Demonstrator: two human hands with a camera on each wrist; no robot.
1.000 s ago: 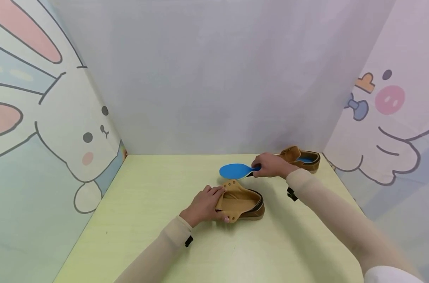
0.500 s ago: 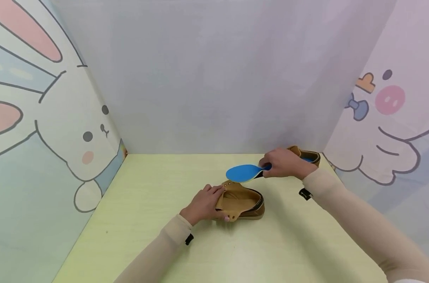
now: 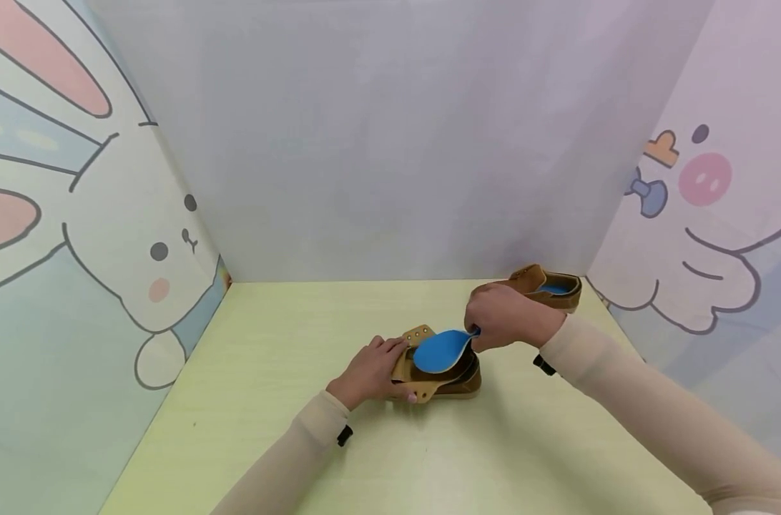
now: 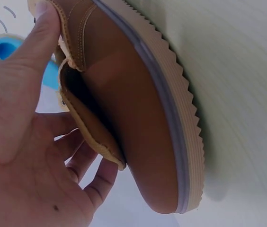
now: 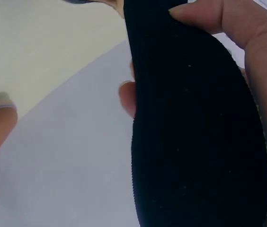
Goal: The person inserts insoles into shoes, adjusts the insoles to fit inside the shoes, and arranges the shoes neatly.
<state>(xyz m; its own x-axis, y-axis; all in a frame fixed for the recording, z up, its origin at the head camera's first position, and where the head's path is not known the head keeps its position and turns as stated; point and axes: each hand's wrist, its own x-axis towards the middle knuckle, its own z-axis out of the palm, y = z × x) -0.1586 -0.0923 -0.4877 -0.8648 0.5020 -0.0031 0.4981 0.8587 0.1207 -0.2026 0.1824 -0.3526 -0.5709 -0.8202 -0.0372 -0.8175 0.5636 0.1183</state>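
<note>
A brown leather shoe point(image 3: 463, 388) sits on the table with its eyelet flaps spread and its toe to the left. My left hand point(image 3: 370, 373) grips its front, the thumb on the near flap and the fingers at the tongue point(image 4: 93, 127). My right hand point(image 3: 509, 315) pinches a blue insole point(image 3: 437, 352) by one end and holds it tilted over the shoe's opening. The insole's black underside point(image 5: 195, 123) fills much of the right wrist view. Whether the insole touches the shoe's inside, I cannot tell.
A matching brown shoe point(image 3: 526, 282) with a blue insole point(image 3: 556, 290) inside stands at the back right, partly behind the right hand. A grey curtain-like wall point(image 3: 390, 157) rises behind the pale yellow table point(image 3: 287, 322), with cartoon-printed walls point(image 3: 114, 300) at both sides.
My right hand has lowered the insole from behind the shoe to over its opening, tipping its free end down. The left hand has kept its grip on the shoe.
</note>
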